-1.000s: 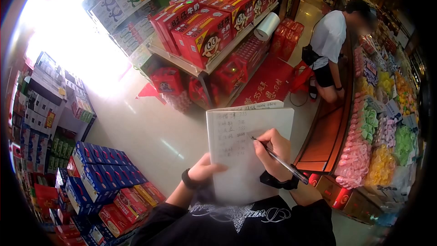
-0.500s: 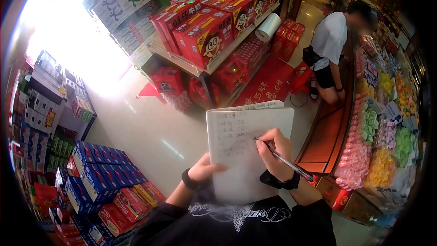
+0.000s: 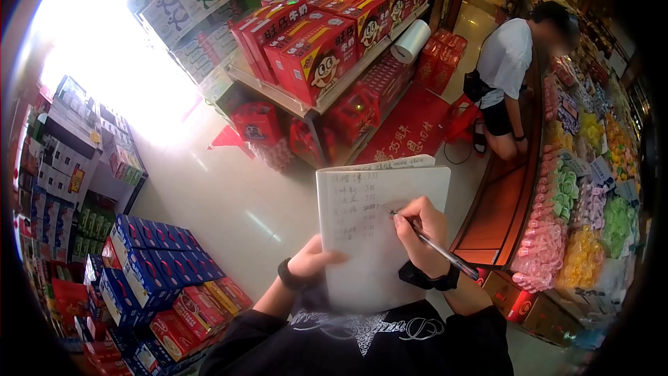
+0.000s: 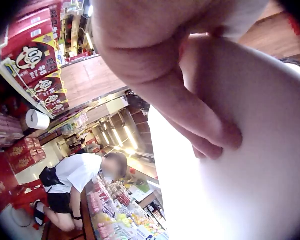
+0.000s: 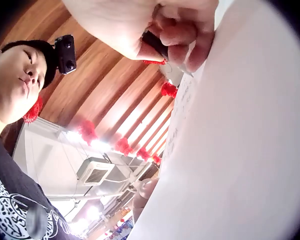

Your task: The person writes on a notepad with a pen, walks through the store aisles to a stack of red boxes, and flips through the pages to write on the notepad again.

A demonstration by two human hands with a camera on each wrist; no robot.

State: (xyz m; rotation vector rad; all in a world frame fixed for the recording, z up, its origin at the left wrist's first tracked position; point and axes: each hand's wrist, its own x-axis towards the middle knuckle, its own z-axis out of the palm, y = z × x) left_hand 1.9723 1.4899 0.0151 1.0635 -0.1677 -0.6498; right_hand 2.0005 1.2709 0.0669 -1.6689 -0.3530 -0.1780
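Observation:
A white notebook [image 3: 362, 271] is held up in front of my chest, with rows of handwriting and times down its page. My left hand [image 3: 314, 262] grips its lower left edge, thumb on the page; the left wrist view shows the fingers [image 4: 200, 120] curled against the notebook's back [image 4: 270, 160]. In my right hand [image 3: 423, 237] a pen [image 3: 445, 256] is pinched, its tip at the page beside the fourth written row. From the right wrist view, the pen's dark grip [image 5: 154, 45] shows between the bent fingers, over the page [image 5: 240, 135].
Red milk cartons [image 3: 313, 56] fill a shelf ahead. Blue boxes [image 3: 149, 271] are stacked at lower left. To the right, a wooden counter edge [image 3: 497, 216] runs below bagged sweets [image 3: 543, 251], where a person in a white shirt [image 3: 502, 56] leans over. Pale floor [image 3: 223, 202] lies between.
My right hand and the pen have shifted slightly to the right across the page. The left hand keeps its grip on the notebook's edge.

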